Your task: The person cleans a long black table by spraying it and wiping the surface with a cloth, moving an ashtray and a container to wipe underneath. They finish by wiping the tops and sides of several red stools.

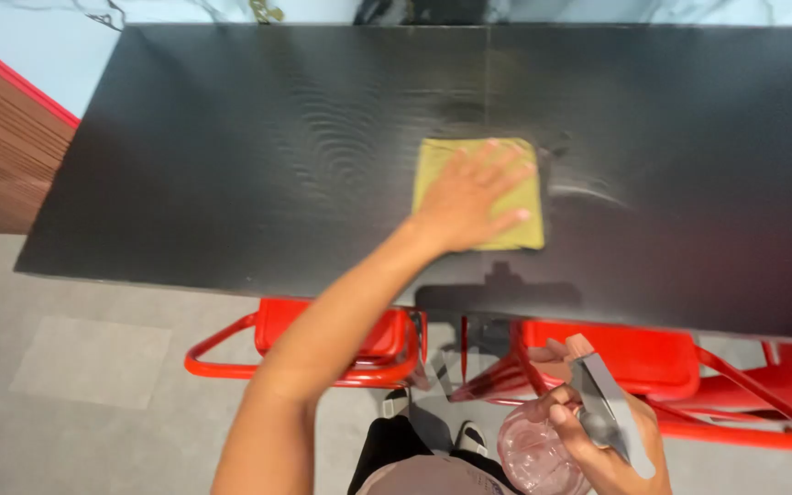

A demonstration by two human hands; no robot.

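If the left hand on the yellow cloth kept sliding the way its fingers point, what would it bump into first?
Probably nothing soon. The left hand lies flat on the yellow cloth, fingers pointing up-right across the bare black table; that stretch looks free to its far edge.

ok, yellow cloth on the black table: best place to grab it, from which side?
The cloth lies flat on the table, with the left hand pressed palm-down over its middle. The right edge and near right corner are bare, so probably pinch that corner from the right, coming in low since it lies flat.

I see no labels, signs or screens here. The only container is a clear pinkish spray bottle point(543, 449) with a grey trigger, low at the right edge.
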